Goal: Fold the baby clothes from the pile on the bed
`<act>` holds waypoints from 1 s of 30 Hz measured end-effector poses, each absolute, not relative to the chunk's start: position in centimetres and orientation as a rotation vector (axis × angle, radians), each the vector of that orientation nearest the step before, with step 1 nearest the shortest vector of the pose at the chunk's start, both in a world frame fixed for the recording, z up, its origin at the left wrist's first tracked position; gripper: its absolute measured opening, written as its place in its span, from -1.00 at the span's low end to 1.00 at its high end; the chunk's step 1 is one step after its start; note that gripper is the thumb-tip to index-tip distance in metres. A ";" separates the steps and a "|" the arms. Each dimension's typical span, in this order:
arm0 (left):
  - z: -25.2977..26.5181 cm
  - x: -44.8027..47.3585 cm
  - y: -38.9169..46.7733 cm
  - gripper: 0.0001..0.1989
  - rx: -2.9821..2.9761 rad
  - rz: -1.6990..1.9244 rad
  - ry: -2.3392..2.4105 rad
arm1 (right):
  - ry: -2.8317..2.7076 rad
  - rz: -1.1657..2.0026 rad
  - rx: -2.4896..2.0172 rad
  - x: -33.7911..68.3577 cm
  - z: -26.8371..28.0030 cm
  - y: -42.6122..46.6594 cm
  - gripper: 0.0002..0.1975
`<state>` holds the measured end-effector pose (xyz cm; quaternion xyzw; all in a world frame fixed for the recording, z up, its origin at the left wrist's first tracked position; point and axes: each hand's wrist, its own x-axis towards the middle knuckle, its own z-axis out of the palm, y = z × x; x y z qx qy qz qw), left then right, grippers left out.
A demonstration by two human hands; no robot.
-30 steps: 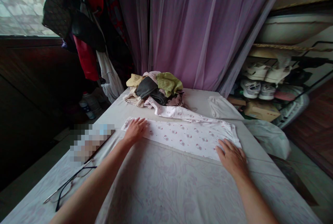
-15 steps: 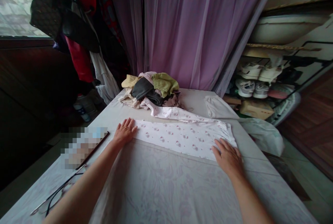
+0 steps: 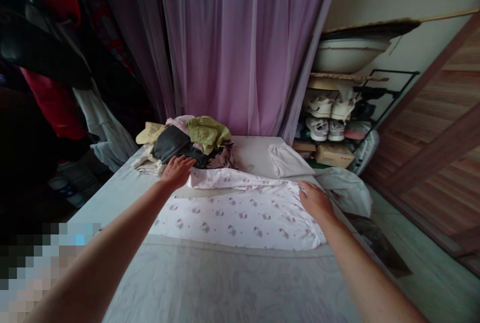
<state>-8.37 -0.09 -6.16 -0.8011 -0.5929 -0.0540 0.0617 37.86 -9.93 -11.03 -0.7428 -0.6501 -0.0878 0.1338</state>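
White printed pants [image 3: 240, 218] lie across the table, one leg spread flat toward me and the other narrow and wrinkled behind it. At the far leg's left end is my left hand [image 3: 178, 170], its fingers stretched out beside the clothes pile; a grip there cannot be seen. My right hand [image 3: 317, 200] is at the gathered waist on the right, fingers bent over the far corner of the cloth. Just beyond my left hand sits a heap of clothes, with a dark grey garment [image 3: 172, 144], a green one [image 3: 208, 132] and a yellow one [image 3: 150, 134].
A folded white cloth [image 3: 288, 160] lies at the table's far right. Purple curtains [image 3: 225, 53] hang behind the table. On the right stands a rack with shoes [image 3: 318, 128] and a white basin [image 3: 348, 53]. A pale plastic bag [image 3: 348, 188] is beside the table edge.
Both hands have moved away from the flat front leg to the farther part of the pants. The view has turned right, and the pants' waist looks more bunched.
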 end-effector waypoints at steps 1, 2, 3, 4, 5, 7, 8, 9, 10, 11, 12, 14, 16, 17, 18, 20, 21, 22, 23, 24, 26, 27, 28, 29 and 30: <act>-6.1 -8.1 0.7 -0.43 -2.440 -0.115 -1.786 | -1.886 -0.245 -2.181 38.3 -10.8 -9.0 -0.55; -6.0 -8.0 1.3 -0.44 -2.457 -0.069 -1.775 | -1.888 -0.232 -2.211 38.7 -10.7 -8.2 -0.54; -6.0 -8.0 1.8 -0.46 -2.476 -0.033 -1.758 | -1.896 -0.211 -2.243 39.1 -10.7 -7.4 -0.53; -5.9 -8.0 2.2 -0.49 -2.493 -0.012 -1.743 | -1.910 -0.185 -2.276 39.5 -10.7 -6.8 -0.53; -5.9 -8.0 2.5 -0.53 -2.509 -0.002 -1.731 | -1.928 -0.154 -2.306 39.9 -10.7 -6.3 -0.53; -5.7 -8.0 2.7 -0.65 -2.533 0.016 -1.733 | -1.991 -0.083 -2.346 40.4 -10.8 -5.7 -0.57; -5.7 -8.0 2.8 -0.72 -2.533 0.033 -1.745 | -2.025 -0.050 -2.352 40.6 -10.8 -5.5 -0.61; -5.8 -8.0 2.8 -0.79 -2.527 0.054 -1.757 | -2.049 -0.027 -2.351 40.7 -10.7 -5.4 -0.66; -5.8 -8.0 2.7 -0.85 -2.520 0.073 -1.764 | -2.058 -0.013 -2.346 40.7 -10.7 -5.4 -0.71; -6.0 -8.1 2.6 -0.88 -2.514 0.088 -1.766 | -2.057 -0.006 -2.336 40.7 -10.6 -5.4 -0.76; -6.1 -8.2 2.5 -0.88 -2.511 0.096 -1.764 | -2.044 -0.003 -2.324 40.7 -10.5 -5.5 -0.80; -6.5 -8.4 2.3 -0.80 -2.506 0.106 -1.781 | -2.010 0.000 -2.302 40.5 -10.3 -5.9 -0.83; -6.9 -8.7 2.1 -0.64 -2.489 0.123 -1.830 | -1.984 -0.007 -2.299 40.3 -10.1 -6.4 -0.84; -7.0 -8.8 2.1 -0.58 -2.474 0.128 -1.859 | -1.970 -0.020 -2.303 40.2 -9.9 -6.6 -0.83; -7.1 -8.9 2.0 -0.56 -2.463 0.131 -1.888 | -1.958 -0.039 -2.308 40.1 -9.8 -6.9 -0.81; -7.2 -8.8 1.9 -0.62 -2.458 0.142 -1.940 | -1.944 -0.074 -2.315 39.8 -9.3 -7.4 -0.73; -7.1 -8.7 1.9 -0.69 -2.459 0.149 -1.965 | -1.948 -0.084 -2.315 39.6 -8.9 -7.7 -0.68; -7.1 -8.6 1.9 -0.76 -2.457 0.155 -1.990 | -1.958 -0.092 -2.317 39.4 -8.6 -7.9 -0.64; -7.0 -8.4 1.8 -0.82 -2.456 0.157 -2.008 | -1.974 -0.093 -2.323 39.2 -8.3 -8.1 -0.63; -6.8 -8.3 1.7 -0.86 -2.453 0.156 -2.018 | -1.987 -0.091 -2.335 39.0 -7.9 -8.3 -0.65; -6.2 -8.0 1.5 -0.87 -2.439 0.124 -2.008 | -1.977 -0.099 -2.365 38.8 -7.4 -8.6 -0.71; -5.7 -8.0 1.4 -0.85 -2.425 0.085 -1.997 | -1.949 -0.109 -2.374 38.7 -7.2 -8.8 -0.73; -5.1 -8.0 1.2 -0.83 -2.400 0.024 -1.989 | -1.910 -0.122 -2.372 38.7 -7.0 -9.0 -0.73; -4.2 -8.1 1.0 -0.80 -2.362 -0.059 -1.989 | -1.868 -0.135 -2.358 38.8 -7.0 -9.3 -0.72; -3.3 -8.2 0.8 -0.77 -2.309 -0.157 -1.998 | -1.831 -0.149 -2.331 38.9 -7.0 -9.6 -0.72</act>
